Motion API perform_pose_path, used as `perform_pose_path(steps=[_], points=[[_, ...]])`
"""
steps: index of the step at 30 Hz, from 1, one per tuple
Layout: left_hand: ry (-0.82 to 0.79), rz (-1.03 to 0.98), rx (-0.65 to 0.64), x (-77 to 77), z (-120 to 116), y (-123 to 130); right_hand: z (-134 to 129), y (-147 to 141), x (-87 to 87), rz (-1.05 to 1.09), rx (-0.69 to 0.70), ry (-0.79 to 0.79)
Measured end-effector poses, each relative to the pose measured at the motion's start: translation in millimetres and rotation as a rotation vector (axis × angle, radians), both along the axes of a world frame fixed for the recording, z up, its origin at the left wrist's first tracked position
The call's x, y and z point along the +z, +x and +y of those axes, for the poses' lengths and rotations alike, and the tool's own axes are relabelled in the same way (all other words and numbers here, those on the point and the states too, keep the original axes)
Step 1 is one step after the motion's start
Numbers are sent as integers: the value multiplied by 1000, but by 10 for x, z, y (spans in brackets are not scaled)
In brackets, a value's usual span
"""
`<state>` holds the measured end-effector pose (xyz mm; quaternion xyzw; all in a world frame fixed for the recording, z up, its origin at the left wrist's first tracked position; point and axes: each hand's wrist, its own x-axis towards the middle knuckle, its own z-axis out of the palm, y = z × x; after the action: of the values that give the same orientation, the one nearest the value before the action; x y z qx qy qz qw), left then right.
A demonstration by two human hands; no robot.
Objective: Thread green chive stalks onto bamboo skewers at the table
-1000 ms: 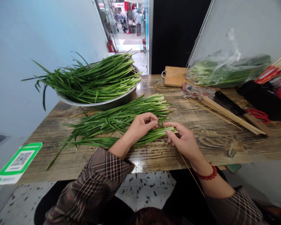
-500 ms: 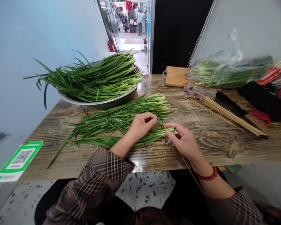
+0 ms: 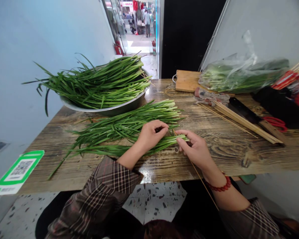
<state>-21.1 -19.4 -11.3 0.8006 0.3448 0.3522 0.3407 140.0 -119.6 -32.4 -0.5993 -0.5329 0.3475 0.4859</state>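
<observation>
My right hand [image 3: 195, 147] is closed round the pale ends of a few green stalks [image 3: 168, 142] and a thin wooden skewer [image 3: 200, 177], which slants down past the table's front edge. My left hand [image 3: 151, 134] lies over the stalks just to the left, thumb and forefinger together in a pinch; what is between them is too small to tell. Behind both hands a loose pile of long green stalks [image 3: 129, 118] lies on the wooden table, pale ends to the right.
A metal basin [image 3: 114, 109] heaped with greens stands at the back left. At the right are a cutting board [image 3: 188, 81], bagged greens [image 3: 244, 76], a skewer bundle [image 3: 246, 122], a knife [image 3: 246, 111] and red-handled scissors [image 3: 275, 122]. A QR card [image 3: 20, 171] is front left.
My left hand has shifted very slightly to the right. My right hand keeps its hold on the stalks and skewer.
</observation>
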Motion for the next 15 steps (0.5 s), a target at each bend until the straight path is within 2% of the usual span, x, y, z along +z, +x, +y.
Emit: perform_pose_path(steps=[9, 15], points=[[181, -25, -58, -37, -25, -8, 11, 5, -35, 65, -9, 7], [275, 27, -133, -61, -36, -17, 6, -2, -9, 78, 18, 19]])
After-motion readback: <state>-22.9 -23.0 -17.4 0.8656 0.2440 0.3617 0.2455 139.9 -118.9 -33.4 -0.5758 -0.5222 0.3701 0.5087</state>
